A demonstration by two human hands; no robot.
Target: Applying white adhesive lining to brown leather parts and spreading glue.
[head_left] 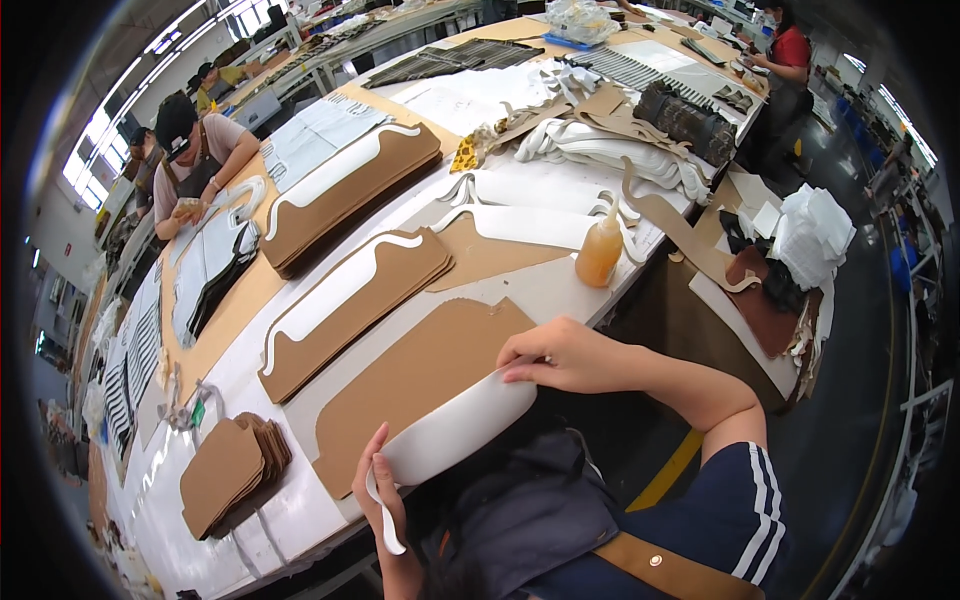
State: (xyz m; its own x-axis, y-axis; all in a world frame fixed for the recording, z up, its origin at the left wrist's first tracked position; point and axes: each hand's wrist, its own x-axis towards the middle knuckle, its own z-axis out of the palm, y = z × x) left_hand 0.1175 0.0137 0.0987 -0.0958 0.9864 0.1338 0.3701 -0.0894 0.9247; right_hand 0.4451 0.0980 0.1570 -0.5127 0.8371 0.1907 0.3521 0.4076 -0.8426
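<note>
I hold a long white piece (pixel 455 425) at both ends over the near table edge, above a large brown panel (pixel 410 380). My left hand (pixel 385 485) is closed on its left end, where a narrow white tail hangs down. My right hand (pixel 545 360) pinches the upper right end. Beyond lie two stacks of long brown panels topped with white shaped pieces (pixel 340 275), and a squeeze bottle (pixel 597 257) of amber liquid stands to the upper right. A pile of smaller brown pieces (pixel 220 470) sits at the left.
White layered strips (pixel 590 150), brown scraps and a dark roll (pixel 680 120) cover the back right. A heap of offcuts (pixel 780 290) is beside the table's right edge, near a dark floor aisle (pixel 850 370). People work at the far left (pixel 200 150) and far right (pixel 780 65).
</note>
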